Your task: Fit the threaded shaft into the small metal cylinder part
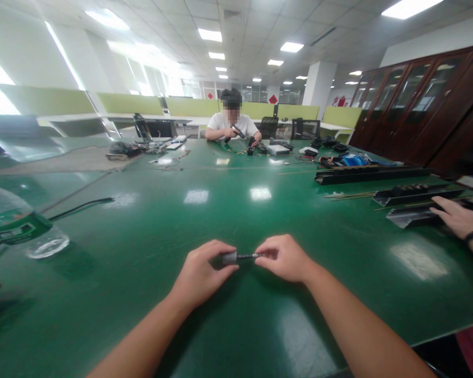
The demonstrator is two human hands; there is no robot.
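My left hand (200,273) and my right hand (286,258) meet just above the green table (228,220) near its front edge. Between them they pinch a small dark rod-like part (240,256) with a grey end piece on its left. The left fingers close on the grey end, the right fingers close on the dark end. Both hands are curled, so the rest of the part is hidden.
A clear plastic water bottle (16,223) lies at the left, with a black cable (81,206) beyond it. Long black metal channels (372,174) lie at the right, where another person's hand (459,216) rests. A seated person (232,125) works at the far end among small tools.
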